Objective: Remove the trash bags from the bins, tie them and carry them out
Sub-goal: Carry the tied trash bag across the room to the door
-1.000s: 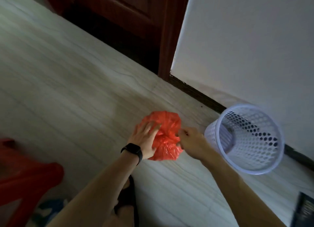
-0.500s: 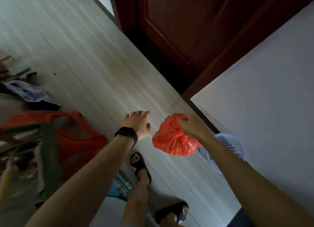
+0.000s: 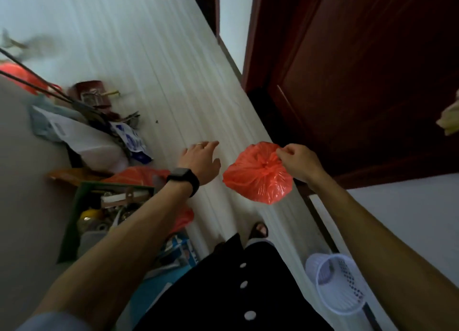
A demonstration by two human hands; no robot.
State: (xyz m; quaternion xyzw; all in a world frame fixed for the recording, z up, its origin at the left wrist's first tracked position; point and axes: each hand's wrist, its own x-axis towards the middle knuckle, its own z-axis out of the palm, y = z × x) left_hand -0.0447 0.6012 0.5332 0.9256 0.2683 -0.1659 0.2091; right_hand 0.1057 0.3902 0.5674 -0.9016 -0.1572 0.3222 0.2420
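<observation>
A small red trash bag (image 3: 258,174) hangs in the air at centre frame, its neck gathered into what looks like a knot. The right hand (image 3: 298,164) supplies the grip, fingers curled and pinching the twisted plastic at the top. The left hand (image 3: 201,162), just left of the bag and apart from it, is open with fingers spread and holds nothing; a dark wristband (image 3: 183,179) circles its wrist. At lower right, the white mesh bin (image 3: 335,288) stands on the floor (image 3: 161,70) with no liner showing inside.

With the bag apparently out and tied, the step in hand seems to be carrying it away. That would go best with the pinch kept on the knot itself, not on loose film, the free hand ready to cup the underside if the thin plastic stretches, and the load swung wide of the dark red door (image 3: 360,82) at upper right.

Clutter lines the left of the frame: a green box (image 3: 72,221) of odds and ends, an orange bag (image 3: 139,175) beside it, and a blue-and-white packet (image 3: 131,139) whose printing is too blurred to read. No brand or label can be made out anywhere.
</observation>
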